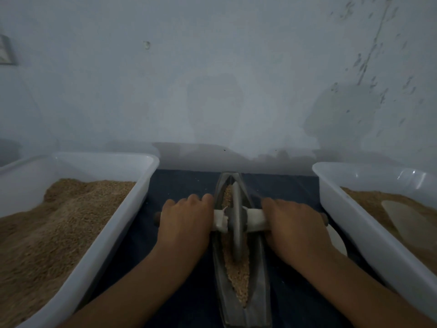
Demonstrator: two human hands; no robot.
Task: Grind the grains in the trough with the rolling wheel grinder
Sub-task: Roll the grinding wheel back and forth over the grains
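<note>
Grains (236, 275) lie along the narrow trough (256, 280) at lower centre of the frame, on a dark cloth (184, 185). Rolling wheel grinder (237, 223) stands upright in them. Left hand (186, 218) and right hand (293, 223) each curl over an axle handle. White tubs (132, 204) of grain flank both sides.

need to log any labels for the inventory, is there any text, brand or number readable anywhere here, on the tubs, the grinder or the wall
No readable text, brand, number or sign anywhere in this view.
Left white tub: plain, no label.
Right white tub: plain, no label.
Trough and grinding wheel: bare metal, no marking seen.
Framed item on the wall at the far left: cut off and too blurred to tell if it carries text.
</note>
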